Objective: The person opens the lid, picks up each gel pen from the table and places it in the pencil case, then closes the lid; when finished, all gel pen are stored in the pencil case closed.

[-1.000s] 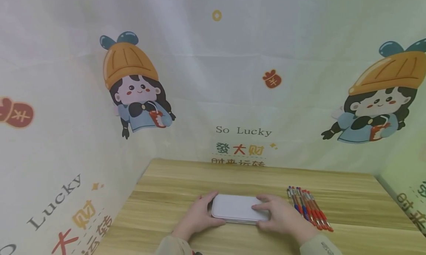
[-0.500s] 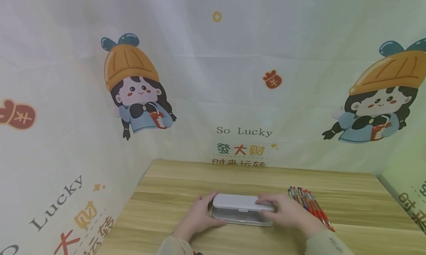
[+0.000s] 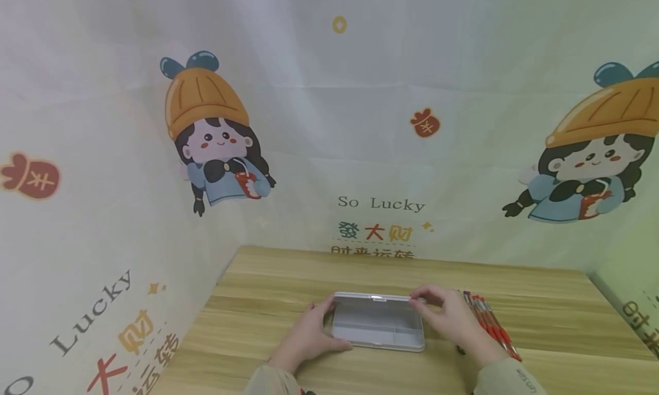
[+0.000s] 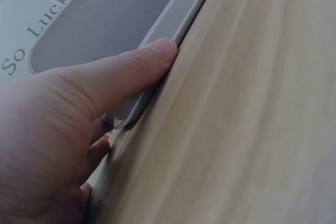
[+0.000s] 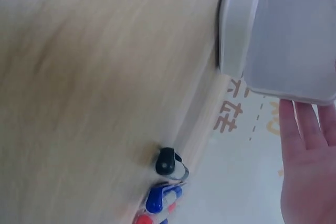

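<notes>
A pale hinged pencil case [image 3: 381,346] lies on the table with its lid [image 3: 370,310] raised steeply. Its tray shows bare compartments split by a divider. My left hand [image 3: 309,336] grips the case's left end; in the left wrist view, the thumb [image 4: 152,56] presses the front wall while the other fingers go behind. At the lid's upper right corner, my right hand [image 3: 453,318] pinches the edge with thumb and fingers. The right wrist view has the fingers [image 5: 310,124] at the end of the lid [image 5: 294,35], partly hidden behind it.
Several red pens [image 3: 496,329] lie in a row right of the case, partly covered by my right hand. Black [image 5: 166,162] and blue pen ends [image 5: 155,199] show in the right wrist view. A printed cloth [image 3: 309,172] rises behind the wooden table [image 3: 288,269].
The case was closed one second ago. My right hand has lifted the lid up and back, baring the inside. My left hand has kept its grip on the left end.
</notes>
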A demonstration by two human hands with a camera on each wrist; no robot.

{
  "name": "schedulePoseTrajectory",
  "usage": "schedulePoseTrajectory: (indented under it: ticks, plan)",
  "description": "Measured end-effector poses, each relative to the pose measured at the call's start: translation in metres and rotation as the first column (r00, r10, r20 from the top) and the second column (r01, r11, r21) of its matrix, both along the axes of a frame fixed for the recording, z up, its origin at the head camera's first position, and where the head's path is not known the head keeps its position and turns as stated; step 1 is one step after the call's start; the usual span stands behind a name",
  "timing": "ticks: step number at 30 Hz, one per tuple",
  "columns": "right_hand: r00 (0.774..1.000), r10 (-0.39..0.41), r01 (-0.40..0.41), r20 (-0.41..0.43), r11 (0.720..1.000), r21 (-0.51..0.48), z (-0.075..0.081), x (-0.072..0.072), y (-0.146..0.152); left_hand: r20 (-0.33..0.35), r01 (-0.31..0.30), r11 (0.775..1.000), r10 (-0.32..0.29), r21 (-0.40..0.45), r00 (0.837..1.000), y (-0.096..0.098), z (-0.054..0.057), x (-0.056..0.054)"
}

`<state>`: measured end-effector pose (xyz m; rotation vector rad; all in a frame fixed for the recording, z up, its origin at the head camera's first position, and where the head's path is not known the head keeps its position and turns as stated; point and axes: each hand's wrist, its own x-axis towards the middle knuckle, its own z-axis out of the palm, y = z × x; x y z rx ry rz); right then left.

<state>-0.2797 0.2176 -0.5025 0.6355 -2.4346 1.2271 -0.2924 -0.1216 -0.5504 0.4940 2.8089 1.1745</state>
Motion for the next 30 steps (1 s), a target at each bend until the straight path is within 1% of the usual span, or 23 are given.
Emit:
schedulePoseTrajectory:
  ticks: [2, 4, 6, 8, 11, 15, 19, 21, 26, 30]
  plan:
    - [0.998, -0.035, 0.036, -0.042, 0.999, 0.011, -0.002, -0.001, -0.002, 0.006, -0.003, 1.000, 0.003, 0.010, 1.000, 0.001, 0.000, 0.000]
    - [0.995, -0.074, 0.076, -0.061, 0.997, 0.018, -0.002, -0.001, -0.004, 0.009, -0.006, 1.000, 0.006, 0.014, 1.000, 0.001, 0.000, 0.001]
    - [0.991, -0.111, 0.113, -0.071, 0.993, 0.019, -0.001, -0.001, -0.006, 0.002, 0.000, 1.000, 0.000, 0.020, 1.000, 0.001, -0.001, 0.000]
    - [0.989, -0.134, 0.135, -0.060, 0.991, 0.016, 0.000, -0.003, -0.007, -0.009, 0.004, 1.000, -0.004, 0.021, 1.000, 0.001, -0.001, 0.000]
    - [0.990, -0.138, 0.138, -0.018, 0.990, -0.008, 0.002, -0.006, -0.009, -0.020, 0.006, 1.000, -0.006, 0.020, 1.000, 0.001, -0.001, 0.000]
    - [0.990, -0.119, 0.121, 0.081, 0.992, -0.025, 0.003, -0.009, -0.008, -0.020, 0.001, 1.000, -0.001, 0.012, 1.000, 0.000, -0.001, 0.000]
    - [0.973, -0.129, 0.133, 0.190, 0.991, -0.007, 0.001, -0.012, -0.006, -0.015, 0.001, 1.000, -0.001, 0.014, 1.000, 0.000, 0.001, 0.001]
    - [0.964, -0.137, 0.141, 0.228, 0.990, 0.000, -0.002, -0.014, -0.007, -0.013, -0.001, 1.000, 0.001, 0.014, 1.000, 0.000, 0.001, 0.001]
    - [0.949, -0.150, 0.153, 0.276, 0.988, 0.009, -0.010, -0.020, -0.010, -0.014, 0.000, 1.000, 0.000, 0.012, 1.000, 0.000, 0.000, 0.001]
    - [0.936, -0.158, 0.158, 0.315, 0.987, 0.026, -0.012, -0.023, -0.013, -0.014, 0.005, 1.000, -0.004, 0.015, 1.000, 0.000, 0.000, 0.000]
